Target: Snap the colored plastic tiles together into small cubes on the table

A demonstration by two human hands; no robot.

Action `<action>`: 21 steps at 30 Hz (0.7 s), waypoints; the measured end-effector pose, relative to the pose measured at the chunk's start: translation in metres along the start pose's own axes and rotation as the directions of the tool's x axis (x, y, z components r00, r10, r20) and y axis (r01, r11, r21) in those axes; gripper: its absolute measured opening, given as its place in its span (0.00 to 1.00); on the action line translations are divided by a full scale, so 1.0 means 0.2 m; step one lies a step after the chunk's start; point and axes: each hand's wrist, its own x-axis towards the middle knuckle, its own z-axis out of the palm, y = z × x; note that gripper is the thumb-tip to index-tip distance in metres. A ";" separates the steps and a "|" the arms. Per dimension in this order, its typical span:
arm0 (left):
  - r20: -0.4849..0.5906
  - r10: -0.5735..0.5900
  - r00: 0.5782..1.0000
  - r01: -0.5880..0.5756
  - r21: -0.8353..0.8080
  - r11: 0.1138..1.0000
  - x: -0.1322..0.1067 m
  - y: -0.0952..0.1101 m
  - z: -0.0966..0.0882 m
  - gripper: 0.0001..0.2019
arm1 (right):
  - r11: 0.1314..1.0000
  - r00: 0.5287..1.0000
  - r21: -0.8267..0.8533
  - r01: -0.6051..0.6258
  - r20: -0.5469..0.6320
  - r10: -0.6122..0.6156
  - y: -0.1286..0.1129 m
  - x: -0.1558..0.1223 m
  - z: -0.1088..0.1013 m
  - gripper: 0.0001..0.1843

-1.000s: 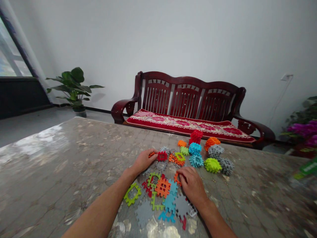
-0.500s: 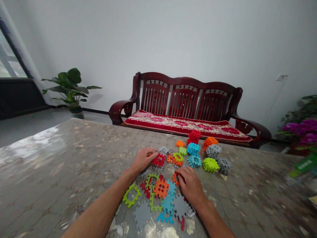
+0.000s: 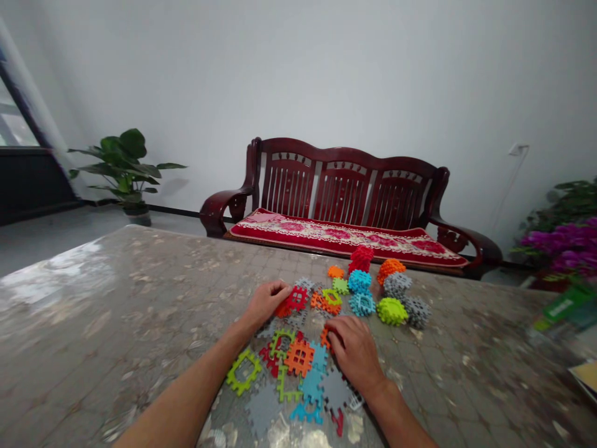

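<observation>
My left hand (image 3: pixel 267 303) is at the far left of a loose pile of flat plastic interlocking tiles. Its fingers are closed on an orange tile (image 3: pixel 283 308), mostly hidden under them, beside a red window tile (image 3: pixel 297 298). My right hand (image 3: pixel 355 350) rests on the pile's right side, thumb and fingers curled round another orange tile (image 3: pixel 325 338). Between my forearms lie an orange window tile (image 3: pixel 299 357), a green frame tile (image 3: pixel 244 371), a blue tile (image 3: pixel 312 386) and a grey tile (image 3: pixel 336 391), some overlapping.
Stacked tiles stand behind my right hand: a red stack (image 3: pixel 361 258), a blue stack (image 3: pixel 362 303), a green stack (image 3: pixel 392 311) and a grey stack (image 3: pixel 417 311). Beyond the patterned table (image 3: pixel 153 298) is a wooden bench (image 3: pixel 345 193). A green box (image 3: pixel 566 305) sits at the right.
The view has turned slightly right. More of the orange tile now shows below my left fingers, next to the red window tile. My right hand keeps its place on its orange tile.
</observation>
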 end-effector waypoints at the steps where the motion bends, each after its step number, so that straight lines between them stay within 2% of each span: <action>1: 0.002 -0.006 1.000 0.006 -0.027 1.000 0.00 0.00 0.00 0.19 | 1.000 1.000 -0.005 0.001 0.000 -0.001 0.00 0.00 0.00 0.11; 8: -0.044 -0.024 0.999 0.019 -0.119 0.993 0.00 0.02 -0.03 0.19 | 1.000 1.000 -0.009 -0.002 -0.005 0.002 -0.02 0.00 0.00 0.12; 12: 0.008 -0.081 0.997 0.081 -0.166 0.983 -0.01 0.04 -0.02 0.21 | 0.998 1.000 0.056 0.002 -0.030 0.000 -0.04 0.01 0.00 0.13; 15: 0.069 -0.103 0.992 0.113 -0.175 0.978 -0.02 0.05 0.01 0.22 | 0.991 0.998 0.131 -0.019 -0.065 0.027 -0.07 0.02 0.00 0.17; 21: 0.068 -0.096 0.993 0.103 -0.116 0.988 -0.04 0.07 0.05 0.21 | 0.969 0.991 0.242 -0.041 -0.113 0.070 -0.15 0.07 0.02 0.31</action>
